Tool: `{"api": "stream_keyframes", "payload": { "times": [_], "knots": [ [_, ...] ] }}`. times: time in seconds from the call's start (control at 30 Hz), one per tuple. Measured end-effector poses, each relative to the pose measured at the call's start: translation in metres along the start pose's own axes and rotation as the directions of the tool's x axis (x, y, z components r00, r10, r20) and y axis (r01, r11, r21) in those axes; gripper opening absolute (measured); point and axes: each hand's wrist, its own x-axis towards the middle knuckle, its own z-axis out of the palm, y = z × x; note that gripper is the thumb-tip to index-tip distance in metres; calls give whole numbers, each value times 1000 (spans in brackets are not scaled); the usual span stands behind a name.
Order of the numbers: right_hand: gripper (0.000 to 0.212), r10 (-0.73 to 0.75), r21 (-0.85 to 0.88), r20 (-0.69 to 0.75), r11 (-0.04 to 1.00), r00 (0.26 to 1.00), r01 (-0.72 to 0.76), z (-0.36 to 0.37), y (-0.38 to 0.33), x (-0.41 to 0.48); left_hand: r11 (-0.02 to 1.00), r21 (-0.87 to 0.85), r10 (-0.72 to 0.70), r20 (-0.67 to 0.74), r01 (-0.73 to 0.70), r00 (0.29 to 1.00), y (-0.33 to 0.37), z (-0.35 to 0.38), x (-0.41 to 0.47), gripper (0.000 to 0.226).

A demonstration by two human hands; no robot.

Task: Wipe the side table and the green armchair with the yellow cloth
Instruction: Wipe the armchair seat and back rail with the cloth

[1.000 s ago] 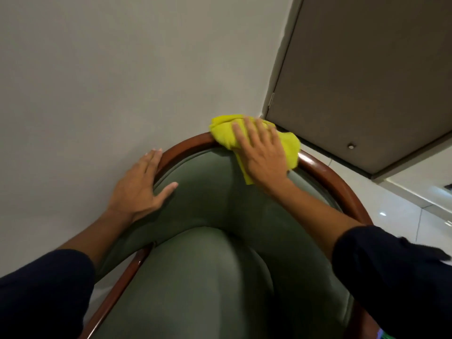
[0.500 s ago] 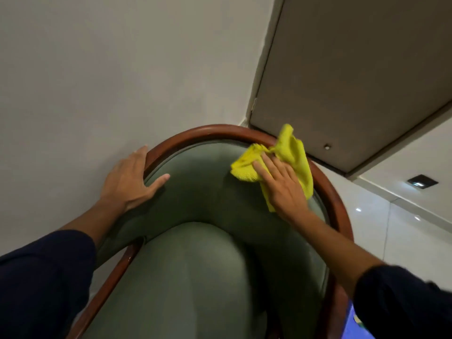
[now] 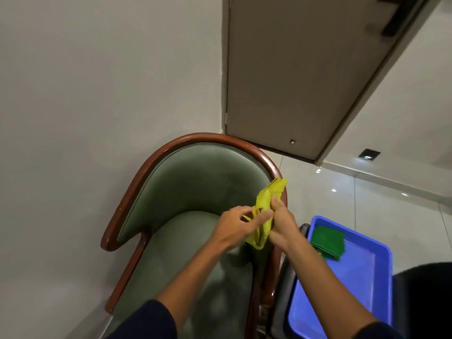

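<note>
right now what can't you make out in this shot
- Side table: none visible in the head view, so its state is unknown.
- Blue tray: near end cut off by the bottom edge; the right forearm covers part of it.
- Green cloth in the tray: a corner hidden behind the right hand.
- Yellow cloth: bunched between the left hand and right hand, so its middle is hidden.
- Green armchair: front cut off by the bottom edge and sleeves.

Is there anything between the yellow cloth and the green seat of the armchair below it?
Nothing visible. Both hands, left and right, hold the cloth over the seat, which lies bare.
</note>
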Motion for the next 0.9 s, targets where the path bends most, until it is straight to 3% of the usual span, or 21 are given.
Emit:
{"api": "stream_keyframes", "payload": {
  "times": [0.1,0.17,0.23,0.27,0.3,0.33,0.37,0.4,0.43,0.47,0.57,0.63,0.73,0.77,0.9],
  "knots": [
    [61,-13,244,128,970,992,-19,-11,-6,-21,994,98,-39,-135,52,990,16,25,-18,41],
    [66,16,278,151,959,988,-58,-23,-12,-38,993,103,-30,-279,61,960,25,25,-24,25],
    [53,14,135,246,990,969,-48,-36,-16,-54,1000,4,-26,-331,30,943,38,15,-27,21],
    [40,-39,-46,269,998,962,53,-42,-18,-60,994,-111,-47,-326,11,944,45,8,-28,17],
    [34,-155,-277,286,931,946,236,-52,-20,-66,968,-251,-86,-304,7,949,52,1,-30,11],
    [44,-307,-519,330,731,893,443,-62,-24,-69,922,-386,-133,-264,22,955,60,-4,-32,7],
    [60,-413,-680,430,437,803,589,-73,-28,-69,870,-490,-176,-209,53,962,67,-8,-33,10],
    [72,-445,-742,533,162,720,650,-81,-33,-69,826,-557,-201,-146,88,969,74,-11,-34,17],
    [80,-453,-750,601,-35,658,661,-84,-39,-72,787,-605,-206,-77,118,976,79,-12,-35,24],
    [84,-468,-738,640,-156,609,656,-87,-46,-75,763,-631,-199,-19,143,980,86,-11,-36,29],
    [79,-499,-704,690,-292,524,648,-93,-64,-78,719,-664,-169,117,203,979,103,-1,-40,42],
    [56,-474,-677,717,-294,512,675,-95,-74,-80,718,-668,-176,98,196,980,108,7,-42,54],
    [20,-456,-701,686,-206,566,683,-107,-95,-84,765,-620,-275,-70,174,959,107,13,-46,61],
    [16,-456,-729,646,-128,612,673,-113,-102,-83,787,-591,-293,-102,179,951,105,14,-50,62],
    [9,-343,-618,462,537,818,574,-136,-127,-83,896,-380,-246,11,231,969,96,32,-66,36]
  ]
}}
